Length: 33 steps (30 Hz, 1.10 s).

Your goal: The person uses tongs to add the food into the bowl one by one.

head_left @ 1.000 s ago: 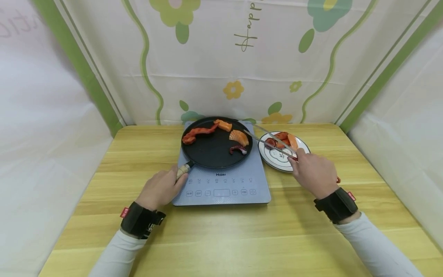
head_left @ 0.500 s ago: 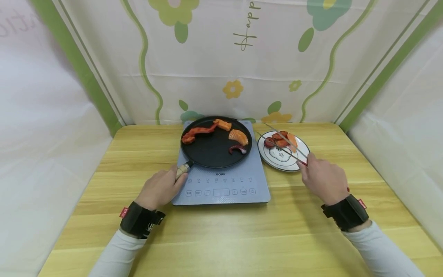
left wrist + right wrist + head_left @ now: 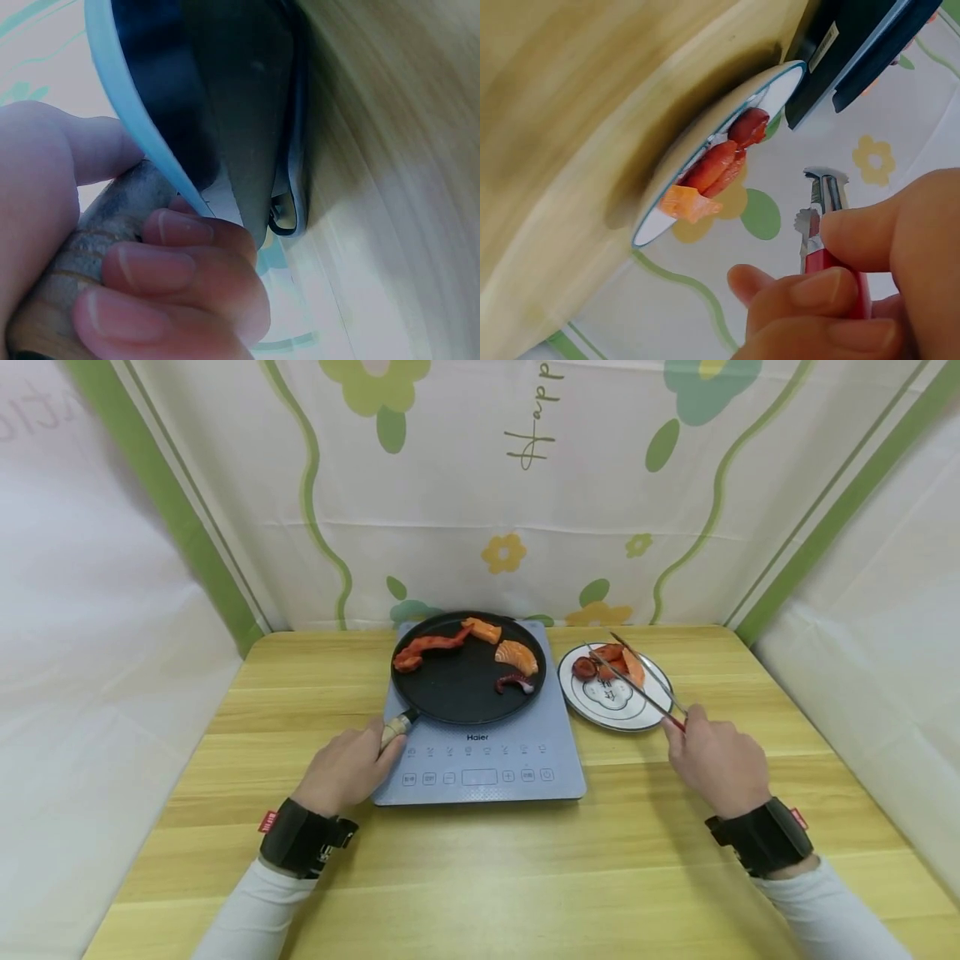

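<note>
Red-gripped metal tongs [image 3: 821,259], arms spread, right of the round black frying pan [image 3: 457,692]; on my feed the right hand [image 3: 718,767] pinches them with curled fingers. The left hand [image 3: 348,768] is closed around the pan's wood-coloured handle [image 3: 393,730]. Under the pan I read "Haier" on a flat pale-blue cooktop [image 3: 498,792]; right of it, a round, dark-rimmed white plate [image 3: 626,722] bears reddish-orange food pieces [image 3: 712,166]; behind it, "Happ" marks a white floral curtain [image 3: 450,485].
</note>
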Motion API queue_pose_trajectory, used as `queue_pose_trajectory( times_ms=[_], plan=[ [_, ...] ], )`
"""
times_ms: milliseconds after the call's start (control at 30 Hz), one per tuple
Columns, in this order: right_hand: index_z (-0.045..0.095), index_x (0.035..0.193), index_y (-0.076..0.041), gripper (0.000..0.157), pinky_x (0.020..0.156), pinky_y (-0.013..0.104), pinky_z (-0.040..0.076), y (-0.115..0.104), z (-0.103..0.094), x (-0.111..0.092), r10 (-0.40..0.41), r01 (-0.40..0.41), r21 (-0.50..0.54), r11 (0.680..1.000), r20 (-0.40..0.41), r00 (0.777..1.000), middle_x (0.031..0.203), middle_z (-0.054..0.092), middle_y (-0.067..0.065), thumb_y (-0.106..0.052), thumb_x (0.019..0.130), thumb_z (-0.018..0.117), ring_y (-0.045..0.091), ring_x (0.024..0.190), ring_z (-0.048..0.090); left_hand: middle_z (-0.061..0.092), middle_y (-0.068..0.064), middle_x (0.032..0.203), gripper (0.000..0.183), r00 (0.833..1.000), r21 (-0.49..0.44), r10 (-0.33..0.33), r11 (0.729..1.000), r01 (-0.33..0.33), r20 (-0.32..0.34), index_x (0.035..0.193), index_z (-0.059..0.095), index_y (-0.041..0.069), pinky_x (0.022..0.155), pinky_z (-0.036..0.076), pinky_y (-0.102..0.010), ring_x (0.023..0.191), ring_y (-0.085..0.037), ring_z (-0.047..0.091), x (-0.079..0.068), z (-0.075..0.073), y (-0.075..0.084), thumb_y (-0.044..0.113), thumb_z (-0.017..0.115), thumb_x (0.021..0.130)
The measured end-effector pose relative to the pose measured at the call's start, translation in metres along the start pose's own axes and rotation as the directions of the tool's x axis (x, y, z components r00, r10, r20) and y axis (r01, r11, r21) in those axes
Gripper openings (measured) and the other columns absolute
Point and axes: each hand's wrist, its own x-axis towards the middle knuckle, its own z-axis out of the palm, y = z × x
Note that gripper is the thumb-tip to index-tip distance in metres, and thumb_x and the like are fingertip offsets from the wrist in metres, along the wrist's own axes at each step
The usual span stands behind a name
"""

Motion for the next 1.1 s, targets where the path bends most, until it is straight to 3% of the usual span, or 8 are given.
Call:
queue_pose_trajectory(
  times_ms=[467,800,1100],
  plan=[
    [0.04,0.081,-0.002,0.04,0.034,0.039,0.027,0.011,0.007,-0.012,0.086,-0.086,0.025,0.996,0.026,0.996,0.052,0.036,0.009,-0.037,0.1,0.045,0.025,0.039,0.037,0.048,-0.005,0.073,0.056,1.0,-0.007,-0.002,1.0,0.002,0.0,0.129,0.043,0.0,0.053,0.036,-0.033,0.065,-0.019,0.048,-0.001,-0.001,0.001,0.047,0.04,0.1],
    [0.04,0.086,0.001,0.042,0.037,0.039,0.03,0.015,0.009,-0.014,0.164,-0.165,-0.003,0.986,0.148,0.975,0.055,0.04,0.012,-0.039,0.101,0.039,0.026,0.044,0.041,0.047,-0.005,0.07,0.048,1.0,-0.01,0.002,1.0,-0.002,-0.006,0.119,0.047,0.003,0.052,0.035,-0.033,0.062,-0.019,0.047,0.0,0.0,0.002,0.046,0.041,0.1],
    [0.04,0.083,0.001,0.044,0.037,0.043,0.031,0.019,0.016,-0.018,0.168,-0.17,0.0,0.985,0.124,0.978,0.054,0.04,0.014,-0.039,0.101,0.039,0.03,0.043,0.044,0.047,-0.004,0.071,0.05,1.0,-0.005,0.001,1.0,-0.001,-0.005,0.122,0.046,0.002,0.053,0.035,-0.032,0.063,-0.019,0.047,0.0,0.001,0.001,0.046,0.041,0.1]
  ],
)
